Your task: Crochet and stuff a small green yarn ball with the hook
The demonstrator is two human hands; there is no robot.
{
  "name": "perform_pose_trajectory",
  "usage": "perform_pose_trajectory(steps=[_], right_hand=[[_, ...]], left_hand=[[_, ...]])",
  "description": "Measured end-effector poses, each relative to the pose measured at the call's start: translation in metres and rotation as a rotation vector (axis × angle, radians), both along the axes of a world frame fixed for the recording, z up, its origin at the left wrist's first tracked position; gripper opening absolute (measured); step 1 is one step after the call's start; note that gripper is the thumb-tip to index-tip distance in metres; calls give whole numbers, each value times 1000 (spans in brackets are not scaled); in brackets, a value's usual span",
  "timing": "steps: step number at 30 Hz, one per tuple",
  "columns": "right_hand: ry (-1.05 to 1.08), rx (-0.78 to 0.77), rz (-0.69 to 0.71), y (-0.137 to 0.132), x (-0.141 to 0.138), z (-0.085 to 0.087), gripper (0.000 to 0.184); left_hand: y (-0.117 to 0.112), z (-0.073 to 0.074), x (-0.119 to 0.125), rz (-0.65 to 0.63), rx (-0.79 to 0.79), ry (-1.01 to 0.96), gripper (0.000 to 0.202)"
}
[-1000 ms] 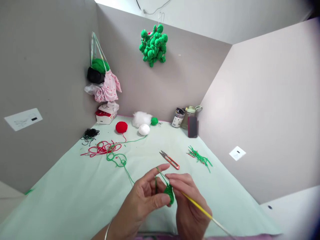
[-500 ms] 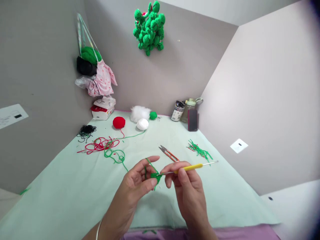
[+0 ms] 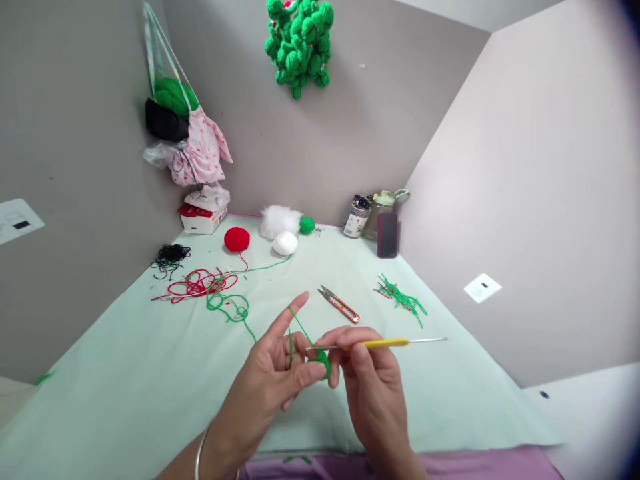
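Observation:
My left hand (image 3: 275, 363) pinches a small green crochet piece (image 3: 323, 363) between thumb and fingers. Its index finger is raised, with green yarn (image 3: 301, 325) looped over it and running down to the piece. My right hand (image 3: 373, 380) grips a crochet hook (image 3: 385, 343) by its yellow handle. The hook's left metal tip lies at the top edge of the green piece, by the yarn; its other metal end points right. Just beyond my hands, orange-handled thread snips (image 3: 340, 305) lie on the table cloth.
Loose green yarn (image 3: 227, 308) and tangled red yarn (image 3: 200, 285) lie left, near black yarn (image 3: 171, 259). Behind are a red ball (image 3: 237, 239), a white ball (image 3: 285, 243) and white stuffing (image 3: 280, 221). Green yarn scraps (image 3: 401, 297) and a phone (image 3: 387, 235) are at right.
My left index finger has risen and straightened, lifting the yarn. The hook has turned more level, its tip now further left above the green piece. The whole view has shifted slightly.

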State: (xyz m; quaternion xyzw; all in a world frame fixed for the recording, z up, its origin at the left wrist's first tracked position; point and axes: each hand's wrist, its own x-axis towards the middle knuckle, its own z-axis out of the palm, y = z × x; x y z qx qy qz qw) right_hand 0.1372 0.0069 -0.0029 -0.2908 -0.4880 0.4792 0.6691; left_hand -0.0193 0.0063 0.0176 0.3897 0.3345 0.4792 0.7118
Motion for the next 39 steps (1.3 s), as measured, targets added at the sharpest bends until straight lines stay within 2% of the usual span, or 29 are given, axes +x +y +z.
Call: perform_pose_trajectory(steps=[3,9,14,18,20,22,25,26,28,31,33,36,39], right_hand=[[-24,-1,26,3,0,-3,21],[8,0,2,6,5,0,23],[-85,34,-2,4,10,3,23],[-331,234,-118,-2,14,5,23],[-537,377,-185,-5,17,4,24],[-779,532,-273,-7,19,0,26],[-992,711,-428,-9,20,-6,40],[-968,718,-449,-8,20,-7,40],[-784,604,-417,-7,19,-7,34],[-391,329,-263,-2,15,-1,21],[-257,237,-161,2,12,3,20],[-334,238,-106,4,7,5,18],[-485,323,-212,-1,5,-1,26]], left_hand=[[2,0,-1,-12,-5,-12,108],[5,-4,-2,36,-11,-15,82],[3,-3,-2,101,20,47,78],[0,-7,-1,160,70,115,69],[-2,-10,0,219,100,151,66],[-4,-12,2,248,97,141,72],[-3,-9,3,126,-26,-14,80],[-1,-6,2,60,-85,-77,79],[2,-1,0,-26,-170,-175,72],[5,3,-3,-3,-170,-213,62],[4,3,-2,13,-124,-183,61],[1,-2,3,24,-81,-95,58],[-1,-6,8,124,-40,-43,53]])
